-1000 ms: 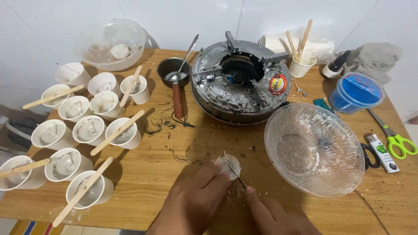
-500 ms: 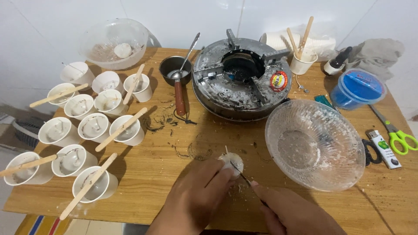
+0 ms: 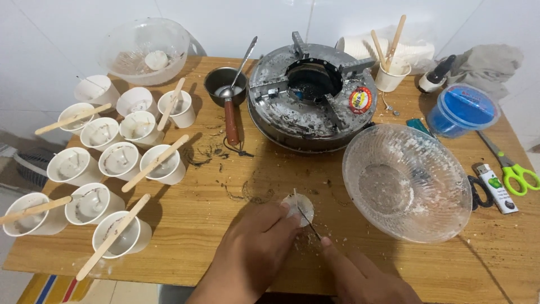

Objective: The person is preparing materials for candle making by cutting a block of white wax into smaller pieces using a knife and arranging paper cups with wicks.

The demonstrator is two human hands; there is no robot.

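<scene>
Pinching a small white wax disc (image 3: 298,206) at the bench's (image 3: 185,222) front edge, the left hand (image 3: 256,247) has its fingers closed on the rim. Right hand (image 3: 360,276) alongside, fingers clamped on a thin blade (image 3: 308,220) laid across the disc. Big glass bowl (image 3: 406,183) just right, burner (image 3: 312,95) behind, paper cups (image 3: 107,169) well left.

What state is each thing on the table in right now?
Left hand: pressed on the small white candle.
Right hand: holds a thin blade against the candle.
Candle: bare, wick upright.
Large glass bowl: upright, only white residue.
Stove: no pot on it, crusted.
Small pan: spoon inside.
Paper cups: filled white, sticks across some.
Scissors: shut.
</scene>
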